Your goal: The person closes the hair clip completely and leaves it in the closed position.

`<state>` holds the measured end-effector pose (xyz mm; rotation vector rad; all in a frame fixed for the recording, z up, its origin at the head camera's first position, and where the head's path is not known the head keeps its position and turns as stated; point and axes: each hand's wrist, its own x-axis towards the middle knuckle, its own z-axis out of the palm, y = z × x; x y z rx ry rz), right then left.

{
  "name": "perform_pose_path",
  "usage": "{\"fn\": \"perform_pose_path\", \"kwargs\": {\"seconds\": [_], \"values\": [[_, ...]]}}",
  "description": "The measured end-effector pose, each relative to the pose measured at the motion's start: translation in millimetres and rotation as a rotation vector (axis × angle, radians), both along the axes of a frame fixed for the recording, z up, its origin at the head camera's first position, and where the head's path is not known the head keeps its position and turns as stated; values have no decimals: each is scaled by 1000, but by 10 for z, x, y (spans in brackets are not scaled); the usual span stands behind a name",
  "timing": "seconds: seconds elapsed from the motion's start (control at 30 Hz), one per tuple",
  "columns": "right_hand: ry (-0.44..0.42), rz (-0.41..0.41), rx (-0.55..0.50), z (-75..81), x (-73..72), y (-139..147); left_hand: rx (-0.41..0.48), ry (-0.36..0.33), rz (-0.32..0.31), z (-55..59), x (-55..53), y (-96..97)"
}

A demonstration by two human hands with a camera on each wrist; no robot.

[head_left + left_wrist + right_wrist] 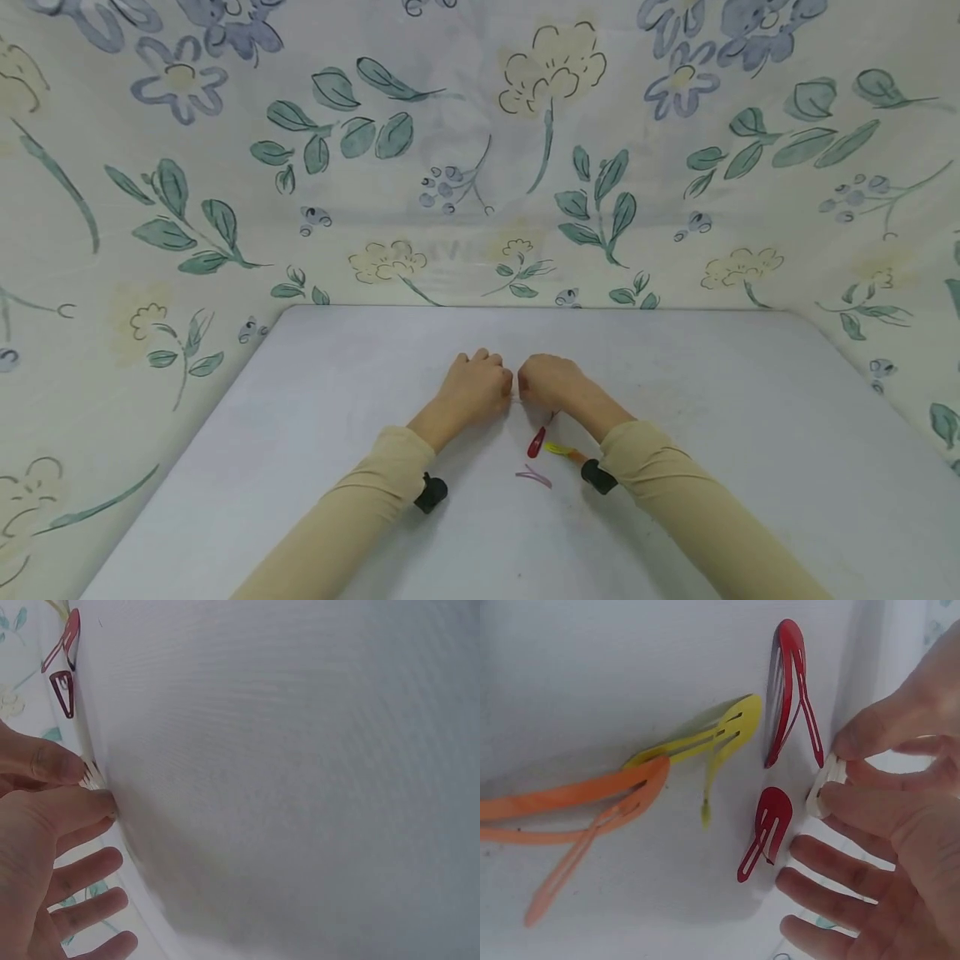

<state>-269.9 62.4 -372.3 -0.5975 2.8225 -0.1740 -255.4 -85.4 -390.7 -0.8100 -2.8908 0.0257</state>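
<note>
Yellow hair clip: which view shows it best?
Right wrist view: the yellow hair clip appears large, its slots clear. The head view shows it small; the left wrist, at most a yellowish sliver, top left.

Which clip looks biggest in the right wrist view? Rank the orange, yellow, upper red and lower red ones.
Orange clip, partly out of frame
Yellow clip and upper red clip, too alike to rank
Lower red clip

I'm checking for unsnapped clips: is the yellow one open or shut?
Open: the right wrist view shows the yellow clip with its prong sticking out.
</note>
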Motion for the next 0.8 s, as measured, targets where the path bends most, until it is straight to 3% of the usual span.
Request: {"fn": "perform_pose_path", "kwargs": {"seconds": [0.5, 0.8], "values": [[48, 27, 6, 7, 11, 22, 23, -17, 0, -1, -6, -19], [17, 15, 7, 5, 5, 44, 27, -43, 7, -40, -33, -21]]}}
